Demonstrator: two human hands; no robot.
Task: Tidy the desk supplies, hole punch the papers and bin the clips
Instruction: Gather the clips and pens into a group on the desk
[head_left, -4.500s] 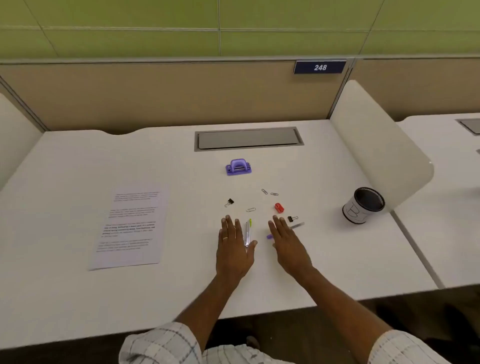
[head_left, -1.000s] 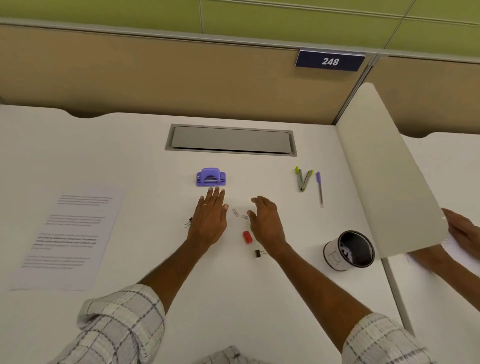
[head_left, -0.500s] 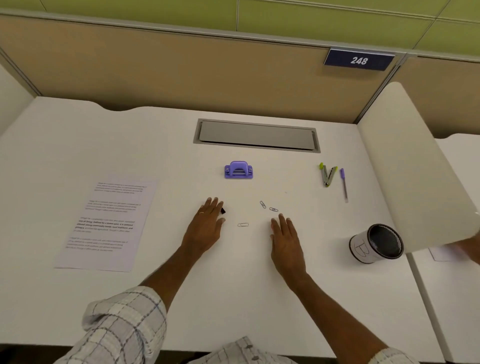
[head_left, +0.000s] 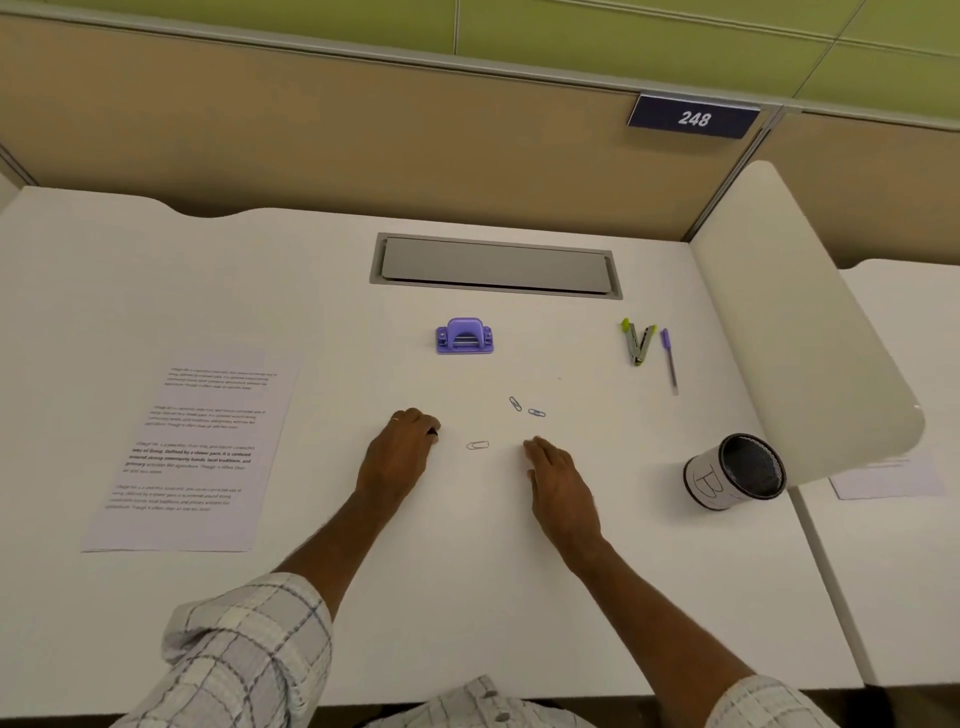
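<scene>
My left hand (head_left: 399, 448) rests on the white desk (head_left: 260, 597) with its fingers curled over a small black binder clip (head_left: 432, 431) at the fingertips. My right hand (head_left: 560, 483) lies palm down, fingers close together; whatever is under it is hidden. One paper clip (head_left: 477, 445) lies between my hands, and two more paper clips (head_left: 525, 408) lie just beyond. A purple hole punch (head_left: 464, 336) stands farther back. A printed sheet (head_left: 192, 447) lies at the left. A black mesh cup (head_left: 735, 473) with a white label stands at the right.
Two highlighters (head_left: 638, 343) and a purple pen (head_left: 669, 358) lie at the back right. A grey cable flap (head_left: 496, 266) is set into the desk's rear. A white curved divider (head_left: 800, 322) bounds the right side, with another sheet (head_left: 883, 478) beyond it.
My left fingers have curled around the black binder clip. The right hand's fingers have drawn together. The red clip and second binder clip seen a second ago stay out of sight.
</scene>
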